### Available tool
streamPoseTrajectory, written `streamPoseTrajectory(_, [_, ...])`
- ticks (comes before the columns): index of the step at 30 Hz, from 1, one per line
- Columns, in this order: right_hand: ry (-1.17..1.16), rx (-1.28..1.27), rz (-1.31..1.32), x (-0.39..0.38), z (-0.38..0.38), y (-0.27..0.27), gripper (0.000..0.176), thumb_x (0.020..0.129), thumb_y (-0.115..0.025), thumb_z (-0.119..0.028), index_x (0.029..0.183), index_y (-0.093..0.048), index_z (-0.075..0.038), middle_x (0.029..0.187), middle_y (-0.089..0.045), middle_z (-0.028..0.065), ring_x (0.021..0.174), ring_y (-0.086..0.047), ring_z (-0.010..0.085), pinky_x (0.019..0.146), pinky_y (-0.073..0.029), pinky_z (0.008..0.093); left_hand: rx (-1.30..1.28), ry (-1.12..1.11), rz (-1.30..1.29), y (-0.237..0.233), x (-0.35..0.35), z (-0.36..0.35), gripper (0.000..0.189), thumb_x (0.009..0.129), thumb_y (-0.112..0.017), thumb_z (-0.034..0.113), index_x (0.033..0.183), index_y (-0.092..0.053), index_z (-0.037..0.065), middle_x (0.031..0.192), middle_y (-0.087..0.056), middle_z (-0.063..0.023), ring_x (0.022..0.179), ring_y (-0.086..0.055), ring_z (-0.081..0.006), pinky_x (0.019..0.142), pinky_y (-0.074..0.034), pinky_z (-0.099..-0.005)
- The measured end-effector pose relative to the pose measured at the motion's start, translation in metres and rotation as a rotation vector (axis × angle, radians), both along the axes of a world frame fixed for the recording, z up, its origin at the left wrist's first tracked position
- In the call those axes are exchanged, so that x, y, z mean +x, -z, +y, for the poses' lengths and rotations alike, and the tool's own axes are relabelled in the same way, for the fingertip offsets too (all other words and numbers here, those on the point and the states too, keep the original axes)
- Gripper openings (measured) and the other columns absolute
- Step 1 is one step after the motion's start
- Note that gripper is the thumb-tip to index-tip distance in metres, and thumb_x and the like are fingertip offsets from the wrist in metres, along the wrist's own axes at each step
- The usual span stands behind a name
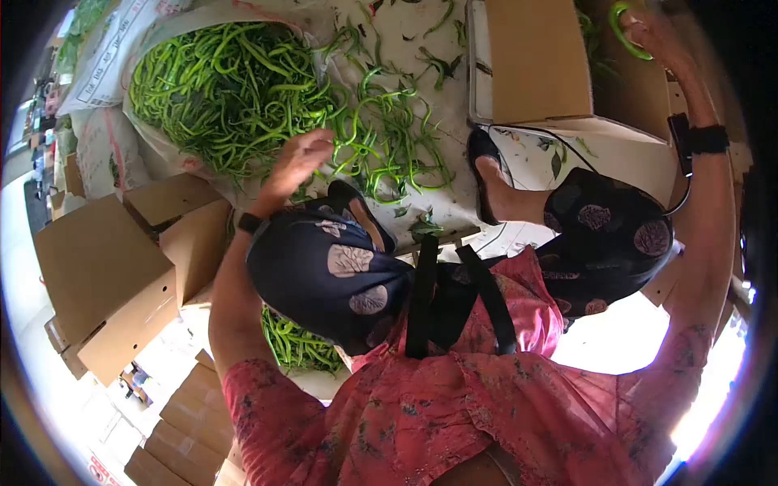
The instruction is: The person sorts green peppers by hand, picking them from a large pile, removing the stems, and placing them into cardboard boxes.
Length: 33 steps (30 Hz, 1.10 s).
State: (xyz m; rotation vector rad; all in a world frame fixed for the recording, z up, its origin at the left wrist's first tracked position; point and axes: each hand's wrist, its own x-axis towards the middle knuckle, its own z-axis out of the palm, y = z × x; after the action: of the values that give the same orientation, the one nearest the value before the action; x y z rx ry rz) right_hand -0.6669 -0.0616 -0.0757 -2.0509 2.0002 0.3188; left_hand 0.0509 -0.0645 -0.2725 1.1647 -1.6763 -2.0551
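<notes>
At the upper right, my right hand (655, 39) is closed on a long curved green chili pepper (620, 31), above an open cardboard box (634, 93). My left hand (298, 160) is over the near edge of a big heap of green chili peppers (231, 93). Its fingers look loosely apart and slightly blurred, with no pepper visible in them. The heap spills from the mouth of a white woven sack (182, 24). Loose peppers (389, 134) are scattered on the pale ground sheet to the right of my left hand.
More cardboard boxes (101, 271) stand at the left, and flattened cardboard (190, 421) lies at the lower left. Green peppers (298, 342) also show beside my left leg. A black cable (579, 150) runs past my right knee to my wrist. My feet rest near the scattered peppers.
</notes>
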Motion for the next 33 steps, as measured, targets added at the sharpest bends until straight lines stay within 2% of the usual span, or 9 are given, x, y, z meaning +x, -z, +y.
streamPoseTrajectory(1, [-0.004, 0.012, 0.006, 0.013, -0.003, 0.000, 0.033, 0.091, -0.056, -0.038, 0.095, -0.059, -0.005, 0.082, -0.056, 0.0002, 0.070, -0.054, 0.0122, 0.063, -0.045, 0.0262, 0.025, -0.033, 0.155, 0.024, -0.007, 0.005, 0.072, 0.088, -0.053, 0.060, 0.127, -0.052, -0.001, 0.105, -0.063, -0.0122, 0.095, -0.063, -0.0190, 0.080, -0.050, -0.0305])
streamPoseTrajectory(3, [0.368, 0.112, -0.458, 0.063, 0.002, -0.007, 0.028, 0.093, -0.053, -0.034, 0.089, -0.052, -0.006, 0.078, -0.045, 0.0003, 0.063, -0.045, 0.0142, 0.058, -0.039, 0.0288, -0.237, -0.066, -0.311, 0.064, -0.027, 0.010, 0.060, 0.086, -0.062, 0.050, 0.119, -0.057, 0.000, 0.096, -0.067, -0.0165, 0.089, -0.066, -0.0247, 0.075, -0.051, -0.0343])
streamPoseTrajectory(5, [0.262, 0.133, -0.187, 0.110, -0.002, -0.034, 0.025, 0.093, -0.053, -0.030, 0.100, -0.058, -0.006, 0.088, -0.055, 0.0033, 0.074, -0.054, 0.0166, 0.067, -0.044, 0.0314, -0.465, -0.060, -0.418, 0.116, -0.036, 0.007, 0.052, 0.084, -0.065, 0.042, 0.115, -0.058, 0.001, 0.091, -0.067, -0.0176, 0.085, -0.066, -0.0285, 0.074, -0.052, -0.0369])
streamPoseTrajectory(7, [0.091, -0.433, -0.412, 0.242, 0.027, -0.066, 0.027, 0.079, -0.072, -0.011, 0.103, -0.064, -0.003, 0.099, -0.065, 0.0048, 0.097, -0.059, 0.0144, 0.086, -0.045, 0.0258, -0.686, -0.057, -0.528, 0.149, -0.049, 0.002, 0.044, 0.083, -0.069, 0.034, 0.111, -0.060, 0.002, 0.087, -0.067, -0.0187, 0.082, -0.066, -0.0323, 0.072, -0.053, -0.0394])
streamPoseTrajectory(10, [0.456, -0.077, -0.521, 0.335, 0.072, -0.069, 0.015, 0.086, -0.060, -0.015, 0.096, -0.067, -0.007, 0.100, -0.066, 0.0059, 0.088, -0.063, 0.0184, 0.079, -0.050, 0.0318, -0.810, 0.019, -0.853, 0.163, -0.071, 0.000, 0.033, 0.077, -0.070, 0.026, 0.102, -0.062, 0.005, 0.084, -0.065, -0.0188, 0.079, -0.064, -0.0374, 0.066, -0.052, -0.0451])
streamPoseTrajectory(13, [0.109, 0.174, -0.860, 0.379, 0.070, 0.055, 0.015, 0.084, -0.063, -0.014, 0.090, -0.062, -0.001, 0.078, -0.061, 0.0155, 0.074, -0.062, 0.0264, 0.063, -0.047, 0.0357, -0.776, -0.017, -0.866, 0.173, -0.072, 0.004, 0.032, 0.083, -0.066, 0.033, 0.098, -0.060, 0.005, 0.079, -0.065, -0.0193, 0.078, -0.064, -0.0381, 0.072, -0.050, -0.0445])
streamPoseTrajectory(20, [0.138, 0.152, -0.275, 0.377, 0.144, 0.360, 0.032, 0.082, -0.064, -0.036, 0.093, -0.059, -0.006, 0.091, -0.064, 0.0179, 0.086, -0.063, 0.0371, 0.072, -0.051, 0.0474, 0.069, -0.324, -0.094, 0.094, -0.049, 0.036, 0.024, 0.088, -0.064, 0.026, 0.082, -0.056, 0.004, 0.073, -0.062, -0.0050, 0.071, -0.058, -0.0117, 0.066, -0.048, -0.0292])
streamPoseTrajectory(24, [0.420, 0.243, -0.276, 0.391, 0.146, 0.375, 0.032, 0.077, -0.065, -0.034, 0.094, -0.057, -0.007, 0.088, -0.064, 0.0195, 0.085, -0.063, 0.0390, 0.071, -0.051, 0.0481, -0.169, 0.119, -0.291, 0.095, -0.048, 0.050, 0.021, 0.090, -0.062, 0.022, 0.082, -0.056, 0.003, 0.077, -0.061, -0.0030, 0.075, -0.057, -0.0092, 0.070, -0.046, -0.0255])
streamPoseTrajectory(33, [0.603, 0.314, -0.406, 0.384, 0.142, 0.370, 0.035, 0.073, -0.057, -0.015, 0.105, -0.048, -0.004, 0.085, -0.063, 0.0244, 0.081, -0.062, 0.0464, 0.070, -0.050, 0.0584, -0.334, -0.482, -0.274, 0.146, -0.096, -0.070, 0.023, 0.085, -0.064, 0.025, 0.085, -0.058, 0.003, 0.077, -0.063, -0.0188, 0.067, -0.061, -0.0323, 0.058, -0.046, -0.0422])
